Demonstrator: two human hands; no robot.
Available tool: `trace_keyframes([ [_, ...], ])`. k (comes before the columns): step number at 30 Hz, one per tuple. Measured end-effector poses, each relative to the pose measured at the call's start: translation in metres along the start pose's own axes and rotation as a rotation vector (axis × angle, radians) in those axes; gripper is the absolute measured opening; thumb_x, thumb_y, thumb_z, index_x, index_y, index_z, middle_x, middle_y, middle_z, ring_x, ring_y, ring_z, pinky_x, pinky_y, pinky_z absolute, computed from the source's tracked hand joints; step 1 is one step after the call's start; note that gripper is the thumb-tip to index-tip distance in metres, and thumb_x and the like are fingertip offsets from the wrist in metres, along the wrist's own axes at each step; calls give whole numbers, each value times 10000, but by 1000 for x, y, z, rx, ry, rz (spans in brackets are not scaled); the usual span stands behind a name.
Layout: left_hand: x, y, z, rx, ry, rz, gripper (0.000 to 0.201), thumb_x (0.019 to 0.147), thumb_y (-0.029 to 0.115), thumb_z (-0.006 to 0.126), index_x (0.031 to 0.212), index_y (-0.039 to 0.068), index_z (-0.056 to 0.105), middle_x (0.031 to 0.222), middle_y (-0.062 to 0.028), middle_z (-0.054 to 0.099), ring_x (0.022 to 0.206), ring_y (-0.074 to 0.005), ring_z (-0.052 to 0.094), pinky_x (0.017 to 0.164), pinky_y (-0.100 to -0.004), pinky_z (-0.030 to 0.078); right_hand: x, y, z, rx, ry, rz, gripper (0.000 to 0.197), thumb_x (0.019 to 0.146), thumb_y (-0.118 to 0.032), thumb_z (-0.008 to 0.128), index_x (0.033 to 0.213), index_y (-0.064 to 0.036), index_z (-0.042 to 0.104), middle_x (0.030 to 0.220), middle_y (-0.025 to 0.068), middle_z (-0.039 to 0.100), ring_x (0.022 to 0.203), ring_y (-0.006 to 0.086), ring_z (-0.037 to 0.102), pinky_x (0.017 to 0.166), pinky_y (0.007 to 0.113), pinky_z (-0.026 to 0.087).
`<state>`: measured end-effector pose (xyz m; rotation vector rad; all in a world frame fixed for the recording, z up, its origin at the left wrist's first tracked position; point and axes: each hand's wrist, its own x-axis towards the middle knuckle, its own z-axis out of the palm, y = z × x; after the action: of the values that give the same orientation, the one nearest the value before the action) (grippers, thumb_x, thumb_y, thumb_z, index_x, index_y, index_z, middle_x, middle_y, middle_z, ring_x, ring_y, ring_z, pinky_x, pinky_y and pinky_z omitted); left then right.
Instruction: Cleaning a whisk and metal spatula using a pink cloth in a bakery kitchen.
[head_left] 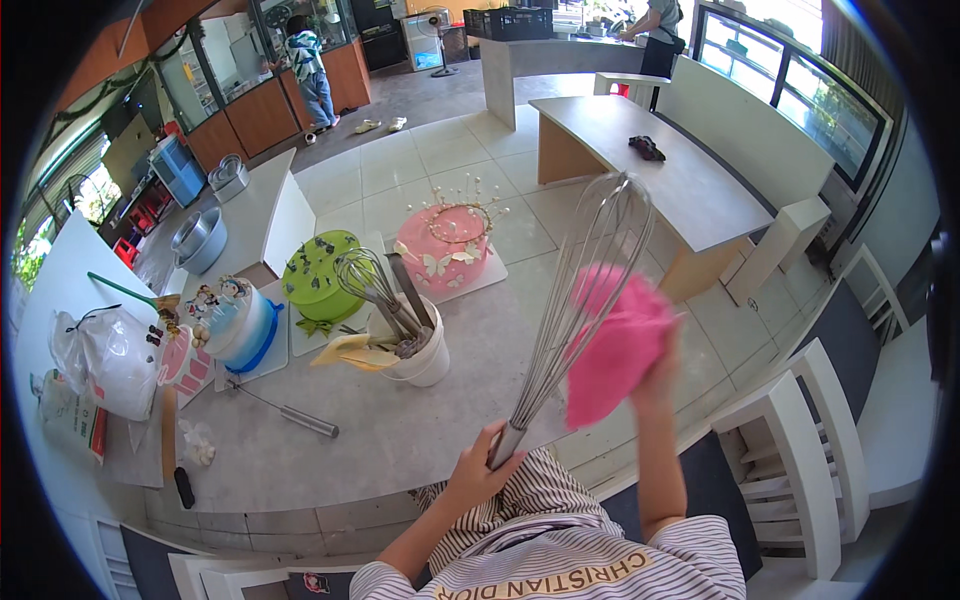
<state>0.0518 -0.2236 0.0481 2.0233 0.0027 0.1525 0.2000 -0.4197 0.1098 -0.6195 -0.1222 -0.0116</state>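
My left hand [476,468] is closed around the metal handle of a large wire balloon whisk [507,442], which tilts up and to the right. A bright pink cloth [612,365] hangs in my right hand [655,380], beside and partly behind the whisk's wires. Motion smears that hand, and the cloth hides part of its fingers. On the grey table [460,440] to the left stands a white bucket [430,365] holding smaller whisks [385,285], a flat-bladed tool and a yellowish piece. A thin tool with a metal handle [310,422] lies in front of the bucket.
Behind the bucket stand a pink cake [440,245] and a green cake [325,275]; a blue-and-white cake [240,325] is further left. A long knife [170,440] and plastic bags [120,360] lie at the left end. White chairs [790,460] stand right. Two people are far off.
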Motion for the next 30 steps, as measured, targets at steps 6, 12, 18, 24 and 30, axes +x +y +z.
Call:
trace_keyframes([
  [6, 48, 19, 25, -204, 26, 357, 405, 827, 206, 558, 1155, 56, 372, 681, -118, 558, 504, -151, 546, 440, -257, 417, -47, 56, -15, 15, -303, 589, 499, 880, -422, 407, 1225, -61, 381, 1132, 92, 499, 1008, 200, 506, 871, 350, 418],
  [12, 48, 30, 21, -904, -58, -202, 369, 871, 155, 477, 1183, 67, 301, 550, -13, 420, 358, -73, 380, 301, -196, 310, -59, 40, -2, -442, -636, 416, 560, 819, -225, 558, 1273, -2, 319, 1176, 86, 436, 1110, 149, 390, 926, 287, 336],
  [18, 42, 32, 17, -807, -152, -181, 307, 884, 181, 456, 1139, 56, 339, 534, -21, 426, 340, -76, 375, 311, -201, 319, -41, 61, -39, -24, -42, 356, 507, 838, -189, 534, 1268, -12, 333, 1177, 97, 441, 1096, 154, 414, 933, 304, 351],
  [24, 44, 34, 2, -368, -119, -230, 300, 861, 160, 485, 1110, 19, 395, 662, -102, 548, 462, -144, 524, 403, -282, 404, -42, 51, -50, -1237, -325, -131, 578, 834, -205, 553, 1314, -56, 266, 1228, 98, 407, 1074, 164, 449, 868, 287, 414],
  [30, 42, 10, 39, 87, -72, 367, 369, 786, 172, 559, 1114, 25, 474, 1002, -173, 573, 980, -331, 523, 800, -379, 416, -52, 57, 15, -252, -11, 261, 455, 726, 14, 628, 1138, -36, 442, 1073, 75, 517, 950, 168, 528, 804, 267, 451],
])
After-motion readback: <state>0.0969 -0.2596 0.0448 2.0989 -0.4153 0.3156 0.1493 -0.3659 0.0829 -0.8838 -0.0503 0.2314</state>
